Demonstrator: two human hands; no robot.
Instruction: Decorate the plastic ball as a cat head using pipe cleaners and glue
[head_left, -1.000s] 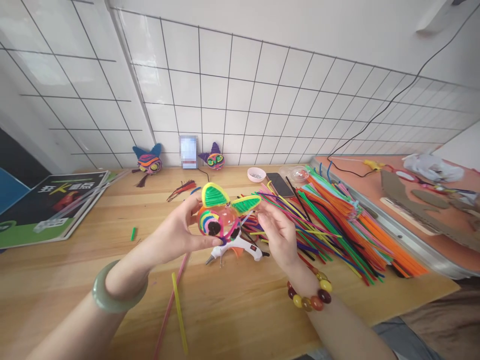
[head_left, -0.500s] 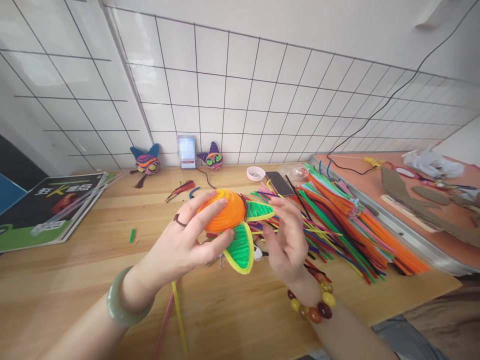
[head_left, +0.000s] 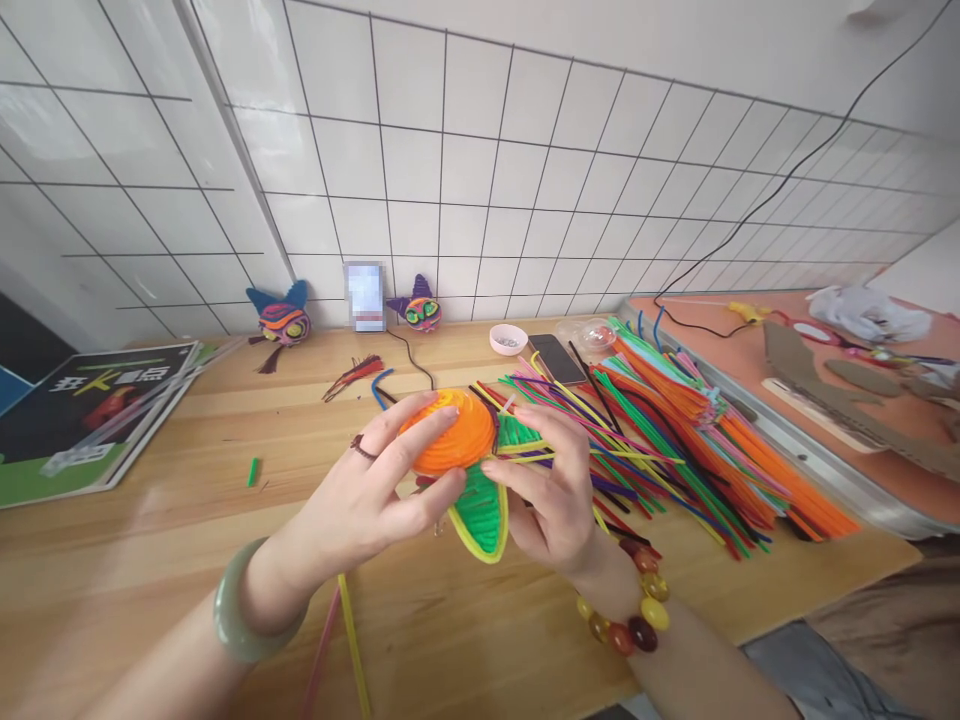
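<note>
My left hand [head_left: 382, 475] grips an orange pipe-cleaner animal head [head_left: 450, 432], its fingers spread across the coiled orange round. Two leaf-shaped green ears with yellow edging stick out on the right: the lower ear [head_left: 481, 515] points down toward me, and the upper ear [head_left: 517, 432] is partly covered by fingers. My right hand [head_left: 551, 485] is closed about the ears, its fingertips at the place where they meet the orange part. The underside of the head is hidden.
Loose pipe cleaners [head_left: 697, 450] spread over the table's right side. Behind are a pink bowl [head_left: 508, 340], a dark phone [head_left: 555, 358], a lit phone [head_left: 366, 297] and two finished heads, one blue-eared [head_left: 281, 315], one purple-eared [head_left: 418, 305]. A magazine [head_left: 105, 410] lies left.
My right hand has moved left from the upper ear's tip to the ears' base. My left hand keeps its hold on the head. The view has shifted slightly.
</note>
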